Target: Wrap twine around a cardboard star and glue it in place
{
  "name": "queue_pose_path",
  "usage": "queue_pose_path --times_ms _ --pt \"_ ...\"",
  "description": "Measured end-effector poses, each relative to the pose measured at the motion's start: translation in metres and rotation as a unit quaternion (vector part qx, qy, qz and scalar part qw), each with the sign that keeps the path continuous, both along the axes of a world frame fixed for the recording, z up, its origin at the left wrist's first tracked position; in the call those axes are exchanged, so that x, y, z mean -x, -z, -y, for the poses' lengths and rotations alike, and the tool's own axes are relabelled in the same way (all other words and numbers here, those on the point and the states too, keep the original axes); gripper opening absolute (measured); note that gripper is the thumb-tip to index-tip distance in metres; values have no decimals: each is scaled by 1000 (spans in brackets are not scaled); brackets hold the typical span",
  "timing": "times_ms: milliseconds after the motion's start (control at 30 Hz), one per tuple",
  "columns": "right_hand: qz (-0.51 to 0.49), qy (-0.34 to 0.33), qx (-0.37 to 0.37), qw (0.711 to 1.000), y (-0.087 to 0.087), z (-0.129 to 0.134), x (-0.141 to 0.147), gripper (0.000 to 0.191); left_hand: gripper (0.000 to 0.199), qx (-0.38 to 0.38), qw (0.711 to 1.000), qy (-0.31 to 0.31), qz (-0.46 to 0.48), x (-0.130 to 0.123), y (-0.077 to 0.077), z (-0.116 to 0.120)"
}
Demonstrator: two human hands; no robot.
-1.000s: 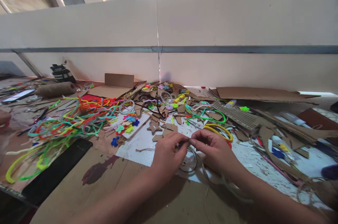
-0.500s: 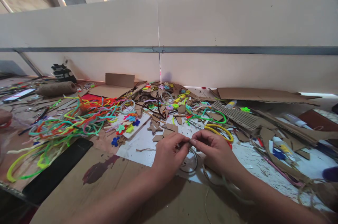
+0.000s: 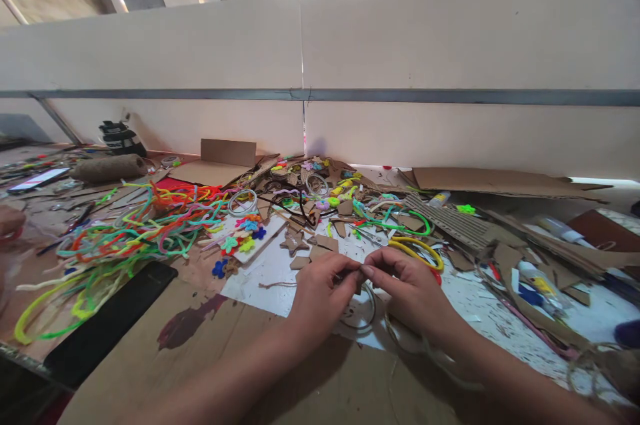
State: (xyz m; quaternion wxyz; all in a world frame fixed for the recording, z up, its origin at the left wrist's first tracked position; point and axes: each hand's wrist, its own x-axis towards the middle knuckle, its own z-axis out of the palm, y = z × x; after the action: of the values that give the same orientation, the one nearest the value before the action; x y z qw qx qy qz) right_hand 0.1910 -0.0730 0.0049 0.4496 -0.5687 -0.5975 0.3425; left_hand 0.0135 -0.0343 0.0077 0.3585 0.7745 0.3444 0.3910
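The left hand (image 3: pixel 323 291) and right hand (image 3: pixel 413 285) pinch a small dark piece (image 3: pixel 359 282), partly hidden, beside a ring (image 3: pixel 374 311), nearer than a cardboard star (image 3: pixel 294 243).

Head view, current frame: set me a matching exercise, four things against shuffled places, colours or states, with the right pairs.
1. Left hand
2. Twine roll
3. Rings just beyond the right hand
4. Cardboard star

A. yellow
B. pointed, just beyond the left hand
C. fingertips pinched, close to the right hand's
D. lying on its side, towards the picture's left edge

Pairs: 1-C, 2-D, 3-A, 4-B
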Motion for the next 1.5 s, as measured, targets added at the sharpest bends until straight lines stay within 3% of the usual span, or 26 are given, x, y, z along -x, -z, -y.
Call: queue_pose_path --times_ms 1500 --pt "26 -3 -9 1000 3 1 -1 19 15 -18 1000 10 5 2 0 2"
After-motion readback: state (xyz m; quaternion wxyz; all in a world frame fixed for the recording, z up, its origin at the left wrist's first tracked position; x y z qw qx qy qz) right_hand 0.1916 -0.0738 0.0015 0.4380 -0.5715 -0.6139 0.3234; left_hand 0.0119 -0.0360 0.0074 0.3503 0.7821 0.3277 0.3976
